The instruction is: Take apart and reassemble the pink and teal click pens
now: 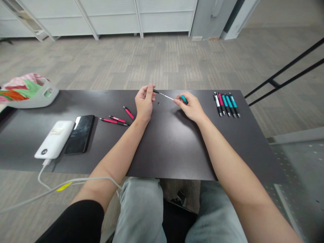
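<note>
My left hand (144, 101) is closed in a pinch on the black tip piece of a taken-apart pen (156, 91), held just above the dark table (164, 148). A thin white refill (167, 97) runs from that tip to my right hand (191, 107), which is closed around the teal pen barrel (184, 99). A tiny dark part (158, 103) lies on the table below the refill. Three red pens (117, 119) lie left of my left hand. Several assembled pens (226, 104), teal, red and white, lie in a row to the right.
A white power bank (54, 139) with a cable and a black phone (80, 133) lie at the table's left. A grey basket (37, 96) with colourful contents sits at the far left edge. Black rails (283, 76) stand to the right.
</note>
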### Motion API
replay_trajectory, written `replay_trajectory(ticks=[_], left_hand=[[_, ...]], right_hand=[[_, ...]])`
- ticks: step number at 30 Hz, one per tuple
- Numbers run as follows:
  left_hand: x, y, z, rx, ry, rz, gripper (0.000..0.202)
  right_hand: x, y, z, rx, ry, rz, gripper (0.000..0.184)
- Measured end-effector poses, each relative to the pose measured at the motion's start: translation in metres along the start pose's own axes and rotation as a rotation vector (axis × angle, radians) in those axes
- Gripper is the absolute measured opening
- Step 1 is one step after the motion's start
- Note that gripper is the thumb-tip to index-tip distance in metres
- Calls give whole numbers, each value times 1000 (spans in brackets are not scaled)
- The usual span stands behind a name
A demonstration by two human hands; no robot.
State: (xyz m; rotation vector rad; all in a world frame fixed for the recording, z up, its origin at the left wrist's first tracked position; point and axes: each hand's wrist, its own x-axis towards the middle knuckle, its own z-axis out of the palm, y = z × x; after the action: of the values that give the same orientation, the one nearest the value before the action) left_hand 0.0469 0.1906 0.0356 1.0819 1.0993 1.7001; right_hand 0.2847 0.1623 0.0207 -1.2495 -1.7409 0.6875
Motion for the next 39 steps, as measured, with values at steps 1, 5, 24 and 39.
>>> replay_trajectory(ticks=[1, 5, 24, 39], left_hand=[[1, 0, -1, -6, 13, 1, 54], [6, -3, -4, 6, 55, 42, 48], [-24, 3, -18, 769, -310, 285, 21], [-28, -3, -14, 948, -330, 271, 22]], right_hand=[[0, 0, -1, -1, 2, 10, 41], [-2, -2, -3, 24, 38, 68, 46], [0, -17, 1, 59, 181, 142, 63], [-1, -19, 2, 47, 155, 134, 62]])
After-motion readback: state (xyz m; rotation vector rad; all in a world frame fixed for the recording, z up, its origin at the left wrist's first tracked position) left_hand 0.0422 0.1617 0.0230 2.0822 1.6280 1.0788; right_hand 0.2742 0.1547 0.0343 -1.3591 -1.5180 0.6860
